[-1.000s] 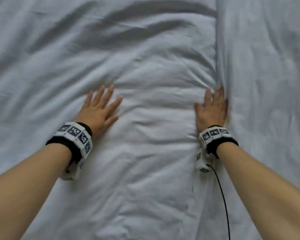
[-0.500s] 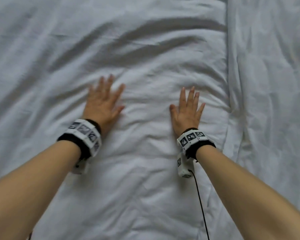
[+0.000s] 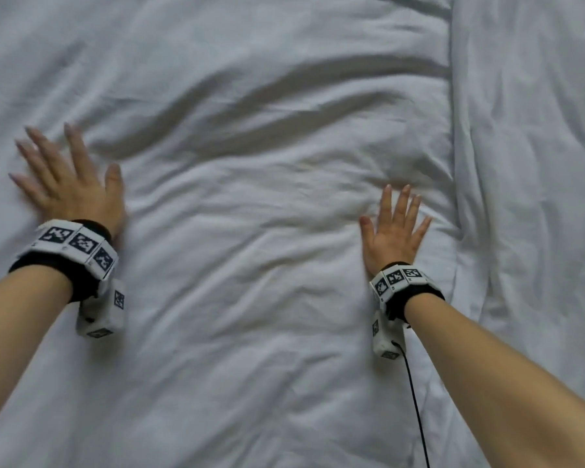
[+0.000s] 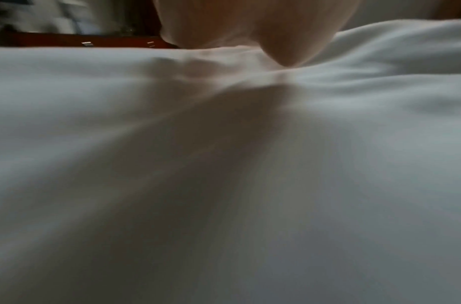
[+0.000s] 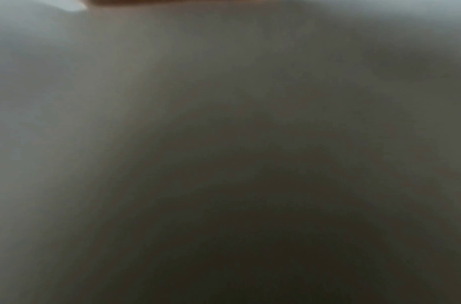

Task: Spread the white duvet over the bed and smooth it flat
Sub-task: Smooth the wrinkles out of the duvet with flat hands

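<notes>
The white duvet (image 3: 250,248) fills the head view, with soft creases running across its middle. My left hand (image 3: 65,184) lies flat on it at the far left, fingers spread and straight. My right hand (image 3: 394,228) presses flat on it right of centre, fingers straight, just left of a long fold (image 3: 463,163) that runs down the cloth. In the left wrist view the heel of the left hand (image 4: 250,26) pushes into the duvet (image 4: 224,164). The right wrist view is dark and blurred, with only grey cloth (image 5: 68,102) showing.
A black cable (image 3: 416,407) trails from the right wrist camera down over the duvet. Beyond the bed, the left wrist view shows a dark red-brown piece of furniture (image 4: 81,42) at the top left.
My two hands have slid apart over the duvet: the left hand far out to the left, the right hand out to the right towards the long fold. Both stay flat.
</notes>
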`<action>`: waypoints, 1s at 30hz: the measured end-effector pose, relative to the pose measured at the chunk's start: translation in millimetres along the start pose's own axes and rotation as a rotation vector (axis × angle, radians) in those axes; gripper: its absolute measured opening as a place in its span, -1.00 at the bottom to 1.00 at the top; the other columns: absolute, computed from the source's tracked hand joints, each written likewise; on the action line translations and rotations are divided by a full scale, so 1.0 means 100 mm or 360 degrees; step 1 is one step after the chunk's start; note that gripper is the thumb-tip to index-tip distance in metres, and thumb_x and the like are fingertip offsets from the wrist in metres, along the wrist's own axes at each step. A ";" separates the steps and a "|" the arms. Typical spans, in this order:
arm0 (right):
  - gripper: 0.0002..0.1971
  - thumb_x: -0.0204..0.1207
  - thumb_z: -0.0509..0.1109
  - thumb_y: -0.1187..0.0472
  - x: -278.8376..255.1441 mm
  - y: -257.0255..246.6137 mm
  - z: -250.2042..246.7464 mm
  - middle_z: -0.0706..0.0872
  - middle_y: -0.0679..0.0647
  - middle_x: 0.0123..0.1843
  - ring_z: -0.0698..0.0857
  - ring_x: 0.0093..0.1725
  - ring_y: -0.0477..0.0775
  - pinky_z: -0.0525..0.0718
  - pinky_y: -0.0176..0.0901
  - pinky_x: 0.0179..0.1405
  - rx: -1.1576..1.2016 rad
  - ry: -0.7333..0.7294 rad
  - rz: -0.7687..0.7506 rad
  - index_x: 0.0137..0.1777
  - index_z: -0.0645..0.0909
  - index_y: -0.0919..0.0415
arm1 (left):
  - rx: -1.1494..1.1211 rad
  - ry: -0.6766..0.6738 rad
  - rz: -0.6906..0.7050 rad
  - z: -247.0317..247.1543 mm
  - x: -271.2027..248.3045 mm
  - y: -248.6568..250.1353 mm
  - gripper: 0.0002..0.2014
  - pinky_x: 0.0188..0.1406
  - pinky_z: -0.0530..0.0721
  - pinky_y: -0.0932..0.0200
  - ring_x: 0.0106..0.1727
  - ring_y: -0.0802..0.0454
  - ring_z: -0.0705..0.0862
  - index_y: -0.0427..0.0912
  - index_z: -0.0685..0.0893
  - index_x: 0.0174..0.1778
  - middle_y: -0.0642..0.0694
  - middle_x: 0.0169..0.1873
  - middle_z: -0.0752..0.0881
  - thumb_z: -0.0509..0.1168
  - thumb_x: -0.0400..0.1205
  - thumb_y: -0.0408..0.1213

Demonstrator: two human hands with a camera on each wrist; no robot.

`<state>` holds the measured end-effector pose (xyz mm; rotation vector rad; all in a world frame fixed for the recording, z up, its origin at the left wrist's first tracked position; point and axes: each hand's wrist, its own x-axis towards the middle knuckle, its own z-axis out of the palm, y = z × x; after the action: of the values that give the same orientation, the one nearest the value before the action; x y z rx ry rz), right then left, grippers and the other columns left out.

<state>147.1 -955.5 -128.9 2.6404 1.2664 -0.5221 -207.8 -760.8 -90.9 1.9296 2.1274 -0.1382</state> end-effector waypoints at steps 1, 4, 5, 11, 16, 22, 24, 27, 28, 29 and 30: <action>-0.25 0.51 -0.36 -0.29 0.00 -0.02 0.03 -0.30 0.11 0.70 -0.28 0.68 0.18 -0.55 0.20 0.48 -0.0003 -0.0003 0.0005 0.66 -0.29 0.00 | 0.0019 0.0009 0.0166 0.02 0.00 0.22 -0.33 0.58 -0.16 -0.44 0.67 -0.33 -0.15 0.03 -0.13 0.66 -0.34 0.65 -0.15 0.01 0.68 0.06; -0.23 0.46 -0.42 -0.31 0.02 -0.04 0.09 -0.29 0.12 0.70 -0.26 0.69 0.19 -0.61 0.13 0.41 -0.0035 0.0004 0.0015 0.64 -0.34 0.01 | 0.0021 -0.0096 0.0761 0.15 -0.16 1.13 -0.34 0.58 -0.24 -0.31 0.68 -0.22 -0.21 0.03 -0.09 0.67 -0.23 0.67 -0.18 0.06 0.70 0.03; -0.25 0.47 -0.42 -0.32 0.03 -0.03 0.10 -0.28 0.13 0.70 -0.26 0.69 0.19 -0.61 0.12 0.41 -0.0036 0.0007 0.0017 0.62 -0.37 0.00 | 0.0042 -0.0158 0.0941 0.22 -0.25 1.44 -0.35 0.59 -0.26 -0.28 0.69 -0.19 -0.23 0.06 -0.09 0.66 -0.18 0.67 -0.20 0.03 0.70 0.05; -0.28 0.45 -0.42 -0.27 0.04 0.00 0.14 -0.31 0.10 0.70 -0.28 0.68 0.17 -0.61 0.13 0.42 -0.0019 -0.0023 0.0010 0.56 -0.45 0.00 | 0.0287 -0.0469 0.1419 0.58 -0.51 2.45 -0.40 0.58 -0.32 -0.28 0.68 -0.14 -0.31 0.15 -0.12 0.66 -0.07 0.67 -0.28 -0.13 0.71 0.15; -0.29 0.45 -0.48 -0.31 0.05 0.04 0.18 -0.37 0.10 0.68 -0.32 0.67 0.17 -0.62 0.14 0.42 0.0011 -0.0077 -0.0032 0.54 -0.51 -0.01 | 0.0134 -0.0016 0.0659 0.42 0.28 1.69 -0.38 0.55 -0.19 -0.40 0.69 -0.23 -0.13 0.03 0.05 0.65 -0.16 0.68 -0.09 -0.03 0.69 0.13; -0.22 0.36 -0.70 -0.35 0.06 0.04 0.20 -0.37 0.10 0.68 -0.31 0.68 0.18 -0.68 0.11 0.39 -0.0037 -0.0110 -0.0042 0.55 -0.52 0.01 | -0.0375 -0.0140 -0.0527 0.73 1.48 -0.77 0.03 0.44 0.23 -0.47 0.51 -0.45 0.33 -0.01 0.25 0.55 -0.31 0.52 0.37 -0.40 0.33 0.61; -0.26 0.42 -0.57 -0.36 0.06 0.04 0.17 -0.37 0.11 0.69 -0.32 0.67 0.17 -0.63 0.15 0.43 -0.0024 -0.0141 -0.0023 0.54 -0.52 -0.01 | -0.0308 0.0040 -0.0583 0.50 1.19 -0.39 -0.03 0.51 0.13 -0.48 0.60 -0.37 0.22 0.04 0.13 0.58 -0.25 0.60 0.26 -0.32 0.37 0.59; -0.30 0.41 -0.51 -0.29 0.06 0.01 0.12 -0.40 0.10 0.68 -0.34 0.67 0.17 -0.40 0.29 0.57 -0.0029 -0.0210 -0.0011 0.51 -0.56 -0.02 | -0.0092 0.0078 0.0013 0.11 0.43 0.80 -0.28 0.58 -0.18 -0.35 0.68 -0.24 -0.16 -0.03 -0.12 0.66 -0.24 0.67 -0.15 -0.01 0.66 0.15; -0.29 0.39 -0.53 -0.29 0.05 0.01 0.10 -0.40 0.10 0.68 -0.34 0.67 0.17 -0.34 0.30 0.59 -0.0032 -0.0228 -0.0008 0.50 -0.56 -0.03 | -0.0074 -0.0004 0.0271 0.09 0.27 1.19 -0.30 0.58 -0.23 -0.32 0.68 -0.22 -0.22 -0.01 -0.14 0.67 -0.22 0.67 -0.21 0.02 0.68 0.09; -0.29 0.36 -0.56 -0.28 0.05 0.00 0.08 -0.40 0.11 0.68 -0.34 0.67 0.17 -0.31 0.31 0.60 -0.0035 -0.0247 -0.0007 0.50 -0.57 -0.03 | -0.0075 -0.0092 0.0508 0.09 0.18 1.49 -0.33 0.58 -0.25 -0.30 0.68 -0.19 -0.26 0.04 -0.14 0.67 -0.18 0.67 -0.24 0.01 0.69 0.08; -0.28 0.36 -0.56 -0.28 0.04 -0.01 0.06 -0.40 0.11 0.68 -0.34 0.67 0.17 -0.30 0.31 0.61 -0.0040 -0.0266 -0.0005 0.50 -0.57 -0.02 | -0.0033 -0.0201 0.0754 0.11 0.12 1.71 -0.35 0.58 -0.27 -0.29 0.68 -0.17 -0.28 0.10 -0.14 0.66 -0.14 0.66 -0.26 -0.01 0.70 0.09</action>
<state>147.0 -953.3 -136.0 2.5145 1.2189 -0.7060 -38.0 -733.1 -86.2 2.2812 1.5367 -0.1381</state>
